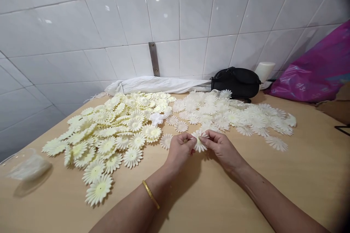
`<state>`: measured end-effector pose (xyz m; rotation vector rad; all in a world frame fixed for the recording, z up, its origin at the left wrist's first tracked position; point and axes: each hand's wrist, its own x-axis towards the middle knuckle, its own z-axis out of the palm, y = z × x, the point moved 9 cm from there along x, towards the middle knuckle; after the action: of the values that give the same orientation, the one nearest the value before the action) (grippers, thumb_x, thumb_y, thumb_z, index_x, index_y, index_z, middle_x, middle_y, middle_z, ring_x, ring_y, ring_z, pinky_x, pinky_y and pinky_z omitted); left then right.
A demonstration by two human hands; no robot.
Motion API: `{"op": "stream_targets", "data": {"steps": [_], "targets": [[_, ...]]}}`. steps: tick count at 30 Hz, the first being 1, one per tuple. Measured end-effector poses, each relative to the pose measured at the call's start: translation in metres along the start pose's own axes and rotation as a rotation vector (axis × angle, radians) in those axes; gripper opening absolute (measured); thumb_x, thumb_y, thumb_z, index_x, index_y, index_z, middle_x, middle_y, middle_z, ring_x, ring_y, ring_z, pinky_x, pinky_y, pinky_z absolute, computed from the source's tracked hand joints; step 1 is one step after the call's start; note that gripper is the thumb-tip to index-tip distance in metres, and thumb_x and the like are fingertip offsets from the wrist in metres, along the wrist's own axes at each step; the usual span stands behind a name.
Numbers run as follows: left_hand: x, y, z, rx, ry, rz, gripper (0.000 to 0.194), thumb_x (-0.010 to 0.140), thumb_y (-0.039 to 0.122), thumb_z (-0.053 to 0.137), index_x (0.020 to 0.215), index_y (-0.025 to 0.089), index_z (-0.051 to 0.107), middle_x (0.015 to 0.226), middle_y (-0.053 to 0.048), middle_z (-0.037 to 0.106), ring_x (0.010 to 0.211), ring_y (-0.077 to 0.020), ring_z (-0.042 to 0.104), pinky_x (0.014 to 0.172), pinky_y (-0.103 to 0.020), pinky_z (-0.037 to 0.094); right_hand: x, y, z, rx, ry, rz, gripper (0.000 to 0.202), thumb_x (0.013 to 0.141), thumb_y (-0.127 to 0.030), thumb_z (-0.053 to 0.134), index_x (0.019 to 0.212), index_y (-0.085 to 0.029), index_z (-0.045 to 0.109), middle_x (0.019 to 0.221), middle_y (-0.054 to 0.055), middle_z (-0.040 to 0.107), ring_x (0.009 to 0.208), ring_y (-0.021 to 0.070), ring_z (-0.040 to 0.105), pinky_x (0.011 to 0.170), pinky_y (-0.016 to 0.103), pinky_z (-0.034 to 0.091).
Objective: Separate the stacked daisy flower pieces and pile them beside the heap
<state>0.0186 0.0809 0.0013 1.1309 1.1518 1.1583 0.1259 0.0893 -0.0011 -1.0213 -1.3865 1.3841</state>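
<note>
Between both hands is one white daisy-shaped artificial flower, held just above the table in front of me. My left hand pinches its left edge; a gold bangle circles that wrist. On the other side, my right hand grips the petals between thumb and fingers. To the left lies a large heap of pale yellow flower pieces. A second pile, of thin whitish flower pieces, spreads behind and right of my hands. My fingers partly cover the held flower.
A clear plastic bag with white contents lies at the left. At the back are rolled white cloth, a black zipped case, a white cylinder and a pink plastic bag. A tiled wall stands behind the table.
</note>
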Motion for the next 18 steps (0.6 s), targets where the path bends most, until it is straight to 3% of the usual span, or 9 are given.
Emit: {"op": "stream_targets", "data": {"steps": [6,9,12,16,18], "targets": [[-0.002,-0.005,0.010,-0.189,-0.114,-0.062,0.023,0.067,0.034,0.059,0.061,0.013,0.054,0.049,0.000,0.052,0.045,-0.0081,0.044,0.050,-0.022,0.033,0.001,-0.008,-0.006,-0.060,0.072,-0.061,0.033,0.073,-0.047,0.054,0.060,-0.017,0.048,0.052,-0.003,0.049,0.046,0.0085,0.041,0.044,0.021,0.032],[-0.002,-0.010,0.015,-0.297,-0.165,-0.102,0.021,0.064,0.031,0.063,0.062,0.014,0.052,0.053,-0.001,0.054,0.046,-0.0090,0.047,0.051,-0.023,0.036,0.001,-0.008,0.001,-0.046,0.009,-0.028,0.039,0.074,-0.051,0.050,0.055,-0.017,0.049,0.049,-0.001,0.049,0.047,0.0108,0.045,0.047,0.024,0.036],[0.001,-0.015,0.011,-0.305,-0.119,-0.109,0.018,0.060,0.025,0.065,0.061,0.014,0.050,0.054,0.000,0.055,0.046,-0.0093,0.048,0.049,-0.023,0.036,0.002,-0.002,0.001,-0.032,-0.004,0.023,0.042,0.074,-0.053,0.048,0.053,-0.017,0.049,0.047,0.000,0.048,0.046,0.0114,0.046,0.046,0.024,0.036],[0.008,-0.014,-0.009,-0.292,0.049,-0.077,0.017,0.059,0.020,0.063,0.060,0.015,0.046,0.052,0.001,0.054,0.045,-0.0084,0.048,0.048,-0.022,0.035,0.005,0.003,-0.033,-0.026,0.256,0.007,0.040,0.067,-0.053,0.057,0.052,-0.019,0.044,0.047,-0.003,0.044,0.042,0.0080,0.039,0.040,0.021,0.030],[0.009,-0.015,-0.013,-0.307,0.079,-0.084,0.018,0.057,0.018,0.063,0.061,0.016,0.045,0.049,0.002,0.053,0.045,-0.0087,0.047,0.047,-0.021,0.035,0.005,0.001,-0.051,-0.023,0.385,-0.041,0.036,0.064,-0.050,0.061,0.056,-0.019,0.045,0.050,-0.004,0.043,0.044,0.0081,0.040,0.041,0.020,0.032]]}}
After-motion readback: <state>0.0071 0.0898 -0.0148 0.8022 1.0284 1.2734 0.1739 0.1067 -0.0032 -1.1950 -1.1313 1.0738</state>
